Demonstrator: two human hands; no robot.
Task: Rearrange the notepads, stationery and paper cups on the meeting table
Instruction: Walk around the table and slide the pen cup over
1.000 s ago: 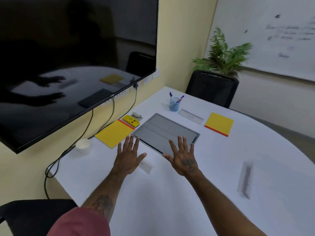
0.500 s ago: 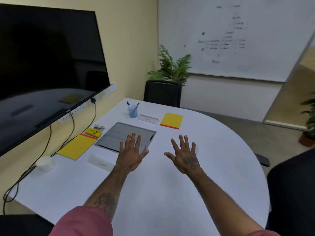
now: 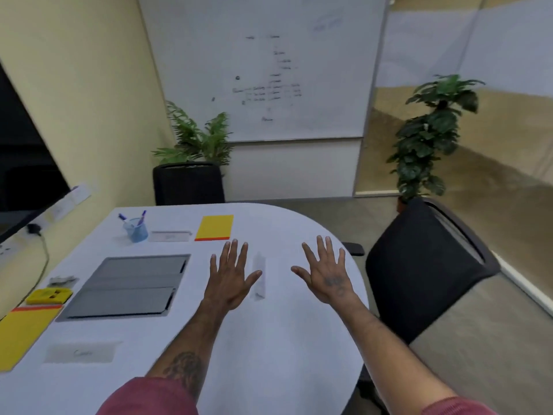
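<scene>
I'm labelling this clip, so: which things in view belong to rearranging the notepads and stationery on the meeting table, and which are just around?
Job: far yellow notepad, near yellow notepad, blue pen cup, white table, left hand and right hand, both open and empty.
Just around: grey tablet case, whiteboard, black chair, potted plant, wall screen.

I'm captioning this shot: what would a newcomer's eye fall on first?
The left hand and right hand, fingers spread and empty, over the white table. Then the bright yellow notepads: one just beyond the left hand, another at the near left edge. A blue pen cup stands far left.
</scene>
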